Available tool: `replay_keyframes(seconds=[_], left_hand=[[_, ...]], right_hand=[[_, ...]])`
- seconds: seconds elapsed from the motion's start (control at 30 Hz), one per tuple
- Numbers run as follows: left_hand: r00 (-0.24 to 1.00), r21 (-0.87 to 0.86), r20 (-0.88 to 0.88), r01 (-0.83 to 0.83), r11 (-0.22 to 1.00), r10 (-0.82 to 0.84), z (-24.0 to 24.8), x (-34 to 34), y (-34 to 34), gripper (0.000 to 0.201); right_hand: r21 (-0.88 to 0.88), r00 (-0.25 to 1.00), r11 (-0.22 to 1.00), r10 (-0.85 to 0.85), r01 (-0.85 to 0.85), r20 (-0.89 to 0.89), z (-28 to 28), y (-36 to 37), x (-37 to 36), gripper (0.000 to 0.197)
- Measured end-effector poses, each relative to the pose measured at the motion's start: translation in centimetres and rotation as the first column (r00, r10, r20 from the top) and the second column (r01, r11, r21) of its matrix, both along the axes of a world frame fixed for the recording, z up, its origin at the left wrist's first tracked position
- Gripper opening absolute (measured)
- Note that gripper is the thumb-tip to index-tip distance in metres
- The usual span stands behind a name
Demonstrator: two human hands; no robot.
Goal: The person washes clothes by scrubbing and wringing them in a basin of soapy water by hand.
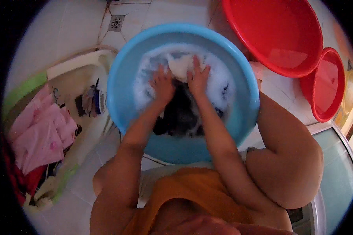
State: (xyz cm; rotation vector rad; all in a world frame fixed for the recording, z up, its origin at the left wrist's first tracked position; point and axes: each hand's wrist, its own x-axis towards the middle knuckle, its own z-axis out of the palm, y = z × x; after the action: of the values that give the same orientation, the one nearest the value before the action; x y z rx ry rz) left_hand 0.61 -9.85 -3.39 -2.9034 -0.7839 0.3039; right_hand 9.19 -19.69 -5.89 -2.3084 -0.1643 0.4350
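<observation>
A large light-blue basin [114, 84] stands on the floor in front of me, holding water and white suds [145, 70]. My left hand [162, 84] is in the suds with fingers spread, beside a bunched white cloth [180, 67]. On the right edge of that cloth rests my right hand [198, 79], its fingers apart and stretched forward. Dark wet fabric [178, 111] lies in the water between my forearms and partly under my hands. Some fingertips are blurred or covered by foam.
At left, a white-and-green tub [72, 68] holds pink fabric [43, 129] and other items. Two red basins, one large [278, 31] and one smaller [328, 84], stand at right. A floor drain [116, 23] lies beyond the blue basin. My bare legs flank the basin's near side.
</observation>
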Motion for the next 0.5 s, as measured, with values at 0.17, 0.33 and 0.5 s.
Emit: replay_keyframes(seconds=[0.17,0.33,0.5], left_hand=[[0.941,-0.359,-0.311,0.014,0.933,-0.134,-3.2,0.0,0.8,0.055],[0.907,-0.386,-0.049,-0.404,0.829,0.419,-3.4,1.0,2.5,0.053],[0.807,-0.753,0.456,0.125,0.646,0.375,6.0,5.7,-9.4,0.031]], right_hand=[[-0.074,0.904,0.909,0.393,-0.409,-0.171,-1.7,0.1,-1.9,0.048],[0.397,0.550,0.889,0.220,0.227,-0.806,-2.7,3.7,-1.9,0.045],[0.482,0.330,0.379,0.400,0.790,-0.855,-7.8,-0.3,-0.2,0.043]])
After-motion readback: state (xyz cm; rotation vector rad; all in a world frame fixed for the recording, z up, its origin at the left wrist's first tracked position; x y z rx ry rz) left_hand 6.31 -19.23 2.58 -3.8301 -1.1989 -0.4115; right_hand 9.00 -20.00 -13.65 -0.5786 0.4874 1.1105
